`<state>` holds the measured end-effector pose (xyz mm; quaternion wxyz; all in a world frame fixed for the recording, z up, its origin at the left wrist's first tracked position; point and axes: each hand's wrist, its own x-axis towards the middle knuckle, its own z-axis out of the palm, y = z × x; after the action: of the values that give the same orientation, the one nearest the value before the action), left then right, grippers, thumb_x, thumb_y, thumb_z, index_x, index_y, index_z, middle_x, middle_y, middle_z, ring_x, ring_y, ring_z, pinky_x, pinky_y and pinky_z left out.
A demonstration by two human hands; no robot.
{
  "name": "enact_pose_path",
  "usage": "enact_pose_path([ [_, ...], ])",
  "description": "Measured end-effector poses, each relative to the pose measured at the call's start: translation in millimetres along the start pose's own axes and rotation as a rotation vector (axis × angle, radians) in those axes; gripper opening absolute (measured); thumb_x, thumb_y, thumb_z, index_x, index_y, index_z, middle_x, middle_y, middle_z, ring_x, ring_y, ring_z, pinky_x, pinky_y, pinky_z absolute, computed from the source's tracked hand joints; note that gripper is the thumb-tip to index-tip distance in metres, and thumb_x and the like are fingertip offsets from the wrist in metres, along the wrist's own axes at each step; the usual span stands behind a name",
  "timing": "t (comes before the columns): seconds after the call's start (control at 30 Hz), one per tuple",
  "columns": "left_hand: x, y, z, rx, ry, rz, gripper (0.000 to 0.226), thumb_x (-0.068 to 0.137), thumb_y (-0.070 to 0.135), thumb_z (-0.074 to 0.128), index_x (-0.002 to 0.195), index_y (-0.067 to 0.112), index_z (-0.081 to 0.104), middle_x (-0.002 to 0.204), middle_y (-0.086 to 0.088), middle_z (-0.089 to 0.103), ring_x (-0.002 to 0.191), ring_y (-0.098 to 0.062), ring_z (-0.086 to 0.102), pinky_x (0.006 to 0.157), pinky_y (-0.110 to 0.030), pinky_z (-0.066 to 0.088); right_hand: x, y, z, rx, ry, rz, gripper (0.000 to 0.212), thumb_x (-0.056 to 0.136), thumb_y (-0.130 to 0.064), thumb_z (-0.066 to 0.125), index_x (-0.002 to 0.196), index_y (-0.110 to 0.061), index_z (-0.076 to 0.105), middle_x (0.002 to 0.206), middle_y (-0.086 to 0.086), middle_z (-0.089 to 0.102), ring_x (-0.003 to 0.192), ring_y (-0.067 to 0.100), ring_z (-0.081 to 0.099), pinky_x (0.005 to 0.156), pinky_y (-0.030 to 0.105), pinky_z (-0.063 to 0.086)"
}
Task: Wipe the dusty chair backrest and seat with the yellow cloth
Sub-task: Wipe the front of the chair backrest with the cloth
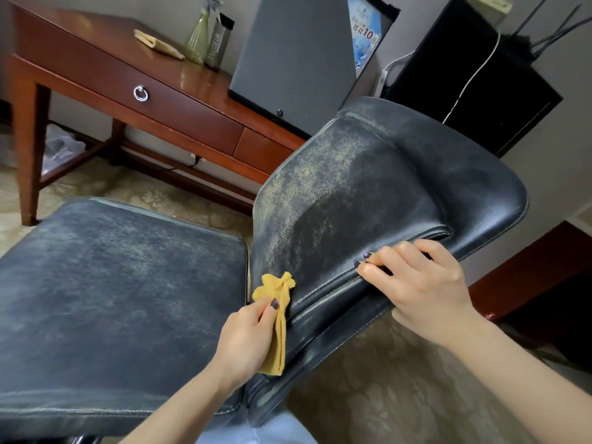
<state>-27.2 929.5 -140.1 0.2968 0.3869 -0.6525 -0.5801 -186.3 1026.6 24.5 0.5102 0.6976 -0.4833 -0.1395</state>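
The black leather chair fills the view. Its seat (105, 283) lies at the left and its backrest (352, 193) slopes up at the right; both carry pale dust. My left hand (248, 341) grips the yellow cloth (275, 318) and holds it against the lower left edge of the backrest, beside the gap to the seat. My right hand (419, 283) grips the near edge of the backrest, fingers curled over its seam.
A dark wooden desk (179, 100) stands behind the chair with a folded cloth (157, 43), a spray bottle (200, 33), a slim box and a grey monitor (294, 59). A black cabinet (474, 78) with cables is at the back right. Patterned carpet (400, 389) covers the floor.
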Motion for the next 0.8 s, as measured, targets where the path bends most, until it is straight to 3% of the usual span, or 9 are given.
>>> enact_pose_path([
  [0.1,-4.7,18.3,1.5,-0.006,-0.064,0.162,0.040,0.101,0.030,0.039,0.061,0.023,0.040,0.049,0.012,0.040,0.053,-0.005,0.040,0.055,-0.021,0.027,-2.2,0.6,-1.1,-0.005,-0.016,0.006,0.036,0.065,0.008,0.050,0.083,-0.019,0.068,0.077,-0.002,0.062,0.066,0.022,0.058,0.075,0.030,0.035],
  [0.17,-3.9,36.8,2.6,-0.027,-0.141,0.254,0.038,0.101,0.030,0.038,0.065,0.036,0.049,0.060,0.021,0.051,0.074,-0.003,0.053,0.067,-0.025,0.032,-2.5,-0.1,-2.4,0.007,-0.017,0.015,0.037,0.069,0.007,0.045,0.082,-0.018,0.069,0.077,-0.001,0.063,0.065,0.022,0.059,0.074,0.031,0.035],
  [0.2,-3.8,48.1,3.7,-0.039,-0.186,0.300,0.039,0.101,0.030,0.037,0.070,0.047,0.054,0.077,0.028,0.058,0.099,0.002,0.054,0.077,-0.024,0.034,-2.7,-0.6,-2.0,0.006,-0.011,0.014,0.037,0.072,0.007,0.043,0.082,-0.018,0.069,0.077,-0.001,0.063,0.065,0.023,0.059,0.073,0.031,0.036],
  [0.23,-3.4,58.2,5.7,-0.055,-0.229,0.343,0.038,0.101,0.031,0.036,0.083,0.058,0.056,0.103,0.032,0.057,0.121,0.007,0.042,0.089,-0.022,0.032,-3.2,-0.5,-1.9,0.006,-0.009,0.011,0.037,0.075,0.006,0.041,0.081,-0.018,0.068,0.076,-0.001,0.063,0.064,0.023,0.059,0.073,0.032,0.036],
  [0.3,1.3,71.6,11.4,-0.077,-0.280,0.398,0.035,0.102,0.033,0.033,0.124,0.056,0.046,0.135,0.030,0.034,0.136,0.009,0.012,0.108,-0.019,0.017,-3.5,0.7,-1.0,0.012,-0.003,-0.001,0.035,0.079,0.004,0.040,0.080,-0.017,0.068,0.076,0.000,0.063,0.064,0.023,0.059,0.072,0.032,0.036],
  [0.4,13.4,79.0,14.8,-0.045,-0.314,0.417,0.041,0.103,0.033,0.028,0.142,0.044,0.031,0.148,0.023,0.024,0.142,0.001,0.001,0.112,-0.019,0.007,-4.2,3.0,1.5,0.006,0.007,-0.021,0.029,0.082,0.001,0.046,0.081,-0.018,0.069,0.078,-0.001,0.065,0.065,0.022,0.060,0.072,0.031,0.036],
  [0.5,36.3,75.5,16.6,-0.017,-0.318,0.393,0.040,0.104,0.031,0.027,0.142,0.038,0.037,0.151,0.010,0.032,0.144,-0.005,0.009,0.111,-0.021,0.014,-3.2,3.6,2.9,0.002,0.029,-0.034,0.024,0.085,-0.002,0.052,0.080,-0.018,0.069,0.077,-0.001,0.066,0.064,0.021,0.060,0.071,0.030,0.036],
  [0.63,67.3,67.5,22.1,0.011,-0.267,0.301,0.035,0.103,0.025,0.029,0.123,0.012,0.054,0.133,-0.009,0.053,0.128,-0.024,0.040,0.080,-0.021,0.026,-2.9,2.1,4.7,-0.008,0.037,-0.021,0.028,0.086,-0.001,0.049,0.080,-0.019,0.070,0.075,-0.001,0.065,0.063,0.021,0.061,0.072,0.030,0.036],
  [0.8,88.4,56.8,20.2,0.060,-0.225,0.217,0.035,0.102,0.024,0.029,0.122,0.016,0.057,0.125,-0.007,0.059,0.119,-0.027,0.047,0.097,-0.031,0.033,-1.9,1.4,5.0,-0.014,0.044,-0.014,0.022,0.079,0.000,0.056,0.078,-0.020,0.068,0.074,-0.002,0.063,0.061,0.021,0.059,0.071,0.030,0.036],
])
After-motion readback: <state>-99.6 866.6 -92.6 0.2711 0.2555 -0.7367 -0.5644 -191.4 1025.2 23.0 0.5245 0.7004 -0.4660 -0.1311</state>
